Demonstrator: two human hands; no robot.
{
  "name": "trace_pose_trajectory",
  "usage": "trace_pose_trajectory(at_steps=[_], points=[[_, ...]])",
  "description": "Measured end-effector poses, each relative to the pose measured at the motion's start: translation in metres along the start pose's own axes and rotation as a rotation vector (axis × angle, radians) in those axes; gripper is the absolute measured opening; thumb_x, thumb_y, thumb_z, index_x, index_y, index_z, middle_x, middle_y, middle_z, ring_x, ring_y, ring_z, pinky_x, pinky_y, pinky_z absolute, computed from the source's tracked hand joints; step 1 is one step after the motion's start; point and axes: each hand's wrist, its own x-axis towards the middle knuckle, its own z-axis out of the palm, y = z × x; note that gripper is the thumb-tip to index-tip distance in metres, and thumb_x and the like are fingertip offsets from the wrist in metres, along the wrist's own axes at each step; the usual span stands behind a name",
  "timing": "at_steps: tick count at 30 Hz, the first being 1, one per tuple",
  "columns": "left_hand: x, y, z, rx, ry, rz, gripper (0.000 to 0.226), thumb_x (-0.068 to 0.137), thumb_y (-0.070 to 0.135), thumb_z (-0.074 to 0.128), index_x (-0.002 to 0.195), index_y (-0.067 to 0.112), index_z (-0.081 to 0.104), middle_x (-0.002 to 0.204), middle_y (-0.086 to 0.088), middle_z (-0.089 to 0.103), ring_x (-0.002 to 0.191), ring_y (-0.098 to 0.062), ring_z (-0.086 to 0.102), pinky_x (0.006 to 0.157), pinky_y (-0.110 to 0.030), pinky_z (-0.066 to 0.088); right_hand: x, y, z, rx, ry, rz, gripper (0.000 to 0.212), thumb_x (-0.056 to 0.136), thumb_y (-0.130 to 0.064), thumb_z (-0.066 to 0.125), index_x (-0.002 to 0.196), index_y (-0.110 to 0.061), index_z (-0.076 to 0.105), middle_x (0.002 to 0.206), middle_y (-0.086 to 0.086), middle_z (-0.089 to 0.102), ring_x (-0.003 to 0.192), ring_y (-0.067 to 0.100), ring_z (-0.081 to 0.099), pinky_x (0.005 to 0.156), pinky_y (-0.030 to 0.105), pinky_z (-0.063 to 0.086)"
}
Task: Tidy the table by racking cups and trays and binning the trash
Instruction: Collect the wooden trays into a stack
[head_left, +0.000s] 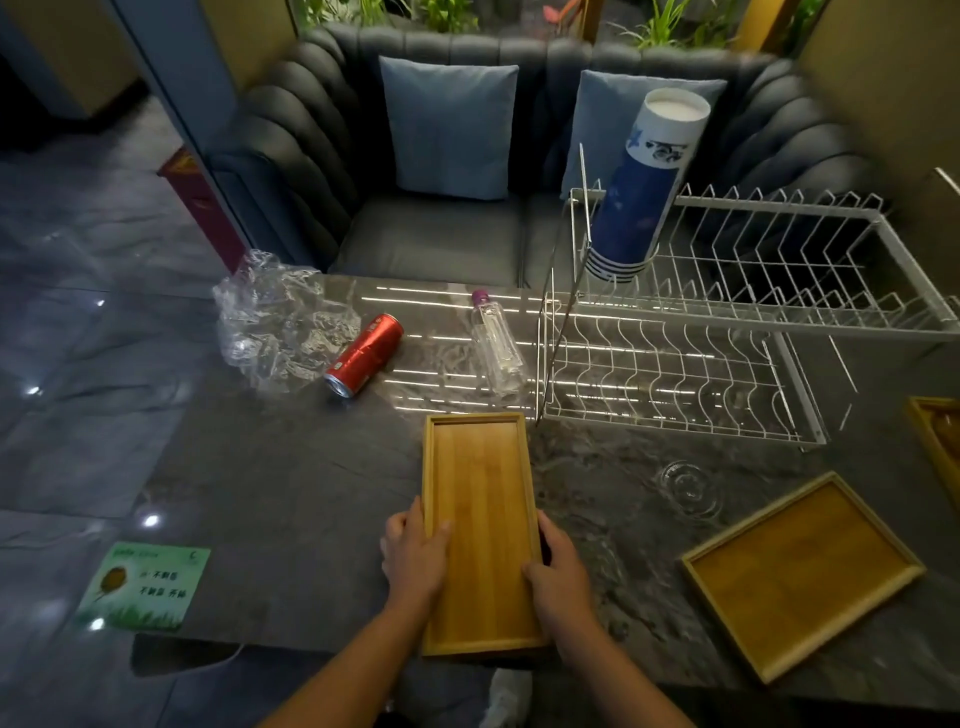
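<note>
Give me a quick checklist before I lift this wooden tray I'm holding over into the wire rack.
1. Hold: left grip and right grip hold the tray by its long sides: ok.
2. Tray load: nothing lies in it: ok.
3. Room in the rack: the lower tier's slots are bare: ok.
4. Low path: a clear glass stands in front of the rack, so lift over it: not ok.
5. Cup stack leans in the upper tier; whether a bump would tip it: cannot tell.
6. Bin for the can and bottle: none in view: cannot tell.
</note>
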Motion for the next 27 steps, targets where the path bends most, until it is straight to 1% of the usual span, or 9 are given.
trace_pose_trajectory(at_steps=[3,6,10,13,15,18,21,23,27], points=[[0.002,-0.002,-0.002,-0.035,-0.024,0.020,0.059,0.100,0.036,0.051,0.154,0.023,0.030,0.142,-0.012,0.036,0.129,-0.030,0.037,0.112,-0.050,0.033,0.005,-0.001,-0.006,-0.011,-0.053,0.009,0.067,0.090,-0.004,0.055,0.151,-0.026,0.036,0.150,0.002,0.041,0.135,0.022,0.042,0.110,0.047,0.042],[0.004,-0.002,-0.007,-0.046,-0.049,0.046,0.052,0.101,0.033,0.050,0.149,0.022,0.036,0.138,-0.013,0.039,0.127,-0.031,0.041,0.110,-0.050,0.036,0.007,0.000,-0.017,0.060,-0.088,0.003,0.065,0.088,-0.013,0.063,0.148,-0.025,0.040,0.140,-0.002,0.051,0.125,0.019,0.051,0.104,0.044,0.048],[0.006,0.002,-0.011,-0.053,-0.093,0.049,0.049,0.102,0.030,0.049,0.149,0.020,0.039,0.138,-0.014,0.041,0.123,-0.031,0.049,0.104,-0.047,0.040,0.009,0.006,-0.041,0.079,0.066,-0.049,0.040,0.091,-0.013,0.066,0.130,-0.018,0.059,0.120,-0.002,0.064,0.115,0.015,0.060,0.093,0.028,0.049],[0.008,0.002,-0.014,-0.070,-0.114,0.066,0.048,0.101,0.027,0.051,0.147,0.017,0.042,0.140,-0.015,0.042,0.112,-0.025,0.051,0.101,-0.045,0.043,0.004,0.013,-0.065,0.058,0.230,-0.097,0.024,0.090,-0.012,0.067,0.111,-0.025,0.066,0.099,-0.010,0.067,0.101,0.013,0.065,0.076,0.020,0.048],[0.011,0.000,-0.017,-0.094,-0.137,0.078,0.049,0.099,0.026,0.054,0.146,0.015,0.044,0.140,-0.015,0.044,0.108,-0.023,0.052,0.100,-0.048,0.045,-0.007,0.024,-0.085,0.064,0.362,-0.079,0.019,0.091,-0.016,0.067,0.108,-0.025,0.067,0.095,-0.012,0.067,0.094,0.010,0.065,0.076,0.026,0.055],[0.017,-0.002,-0.020,-0.096,-0.179,0.092,0.055,0.096,0.025,0.060,0.146,0.015,0.041,0.140,-0.016,0.047,0.119,-0.033,0.054,0.102,-0.054,0.047,-0.026,0.051,-0.119,0.133,0.681,0.074,0.015,0.093,-0.020,0.064,0.107,-0.020,0.068,0.098,0.003,0.070,0.091,0.024,0.068,0.082,0.051,0.058],[0.020,-0.004,-0.023,-0.126,-0.204,0.099,0.061,0.092,0.023,0.065,0.147,0.014,0.039,0.141,-0.017,0.050,0.122,-0.037,0.055,0.102,-0.060,0.047,-0.038,0.075,-0.158,0.202,0.953,0.283,0.016,0.093,-0.018,0.062,0.108,-0.014,0.063,0.104,0.013,0.067,0.089,0.032,0.066,0.081,0.056,0.058],[0.017,-0.004,-0.024,-0.128,-0.194,0.102,0.063,0.091,0.021,0.066,0.147,0.015,0.038,0.142,-0.017,0.050,0.123,-0.037,0.054,0.101,-0.061,0.047,-0.038,0.089,-0.180,0.148,0.991,0.415,0.019,0.092,-0.021,0.061,0.109,-0.012,0.061,0.107,0.018,0.066,0.095,0.039,0.064,0.084,0.057,0.055],[0.014,0.002,-0.023,-0.090,-0.155,0.095,0.068,0.091,0.018,0.064,0.151,0.018,0.030,0.145,-0.018,0.047,0.126,-0.039,0.052,0.100,-0.060,0.047,-0.028,0.105,-0.206,-0.010,0.867,0.515,0.037,0.091,-0.037,0.063,0.105,-0.002,0.063,0.106,0.025,0.068,0.095,0.043,0.065,0.085,0.054,0.055]])
